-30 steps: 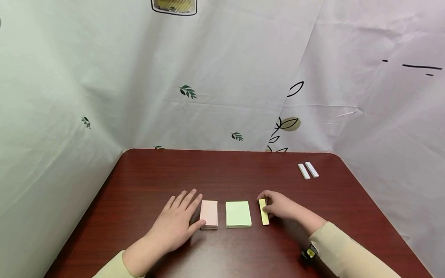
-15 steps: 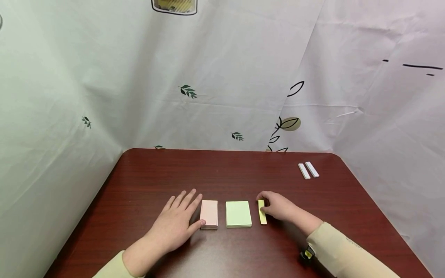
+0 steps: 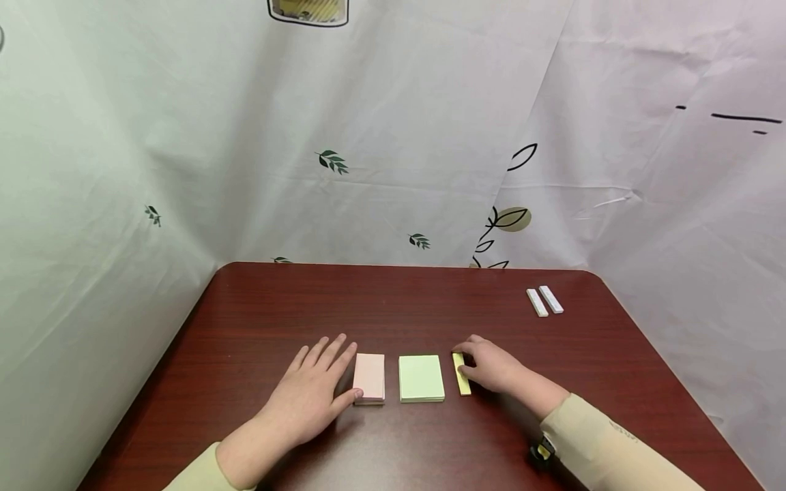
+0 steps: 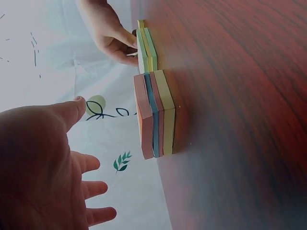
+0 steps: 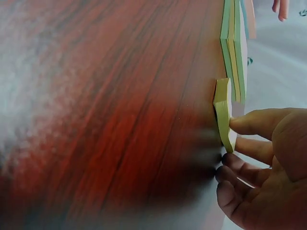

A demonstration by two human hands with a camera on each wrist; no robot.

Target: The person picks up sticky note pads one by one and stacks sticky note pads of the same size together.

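Observation:
On the dark red table three stacks of sticky notes stand in a row. My left hand (image 3: pixel 310 399) lies flat with fingers spread, its thumb tip right at the near left edge of the pink-topped stack (image 3: pixel 369 376). In the left wrist view that stack shows pink, blue and yellow layers (image 4: pixel 158 115). The square green-topped stack (image 3: pixel 421 378) sits in the middle, a yellow layer between its green ones. To its right my right hand (image 3: pixel 494 366) holds a narrow yellow sticky note pad (image 3: pixel 462 376), thumb on its right side and index finger at its far end.
Two small white strips (image 3: pixel 544 301) lie side by side at the table's far right. A white patterned cloth (image 3: pixel 393 136) hangs behind the table and along both sides. A dark device with a strap (image 3: pixel 543 450) sits at the right sleeve.
My right hand has shifted slightly left, and the narrow yellow pad has moved with it toward the green stack. The left hand and the other stacks have stayed put.

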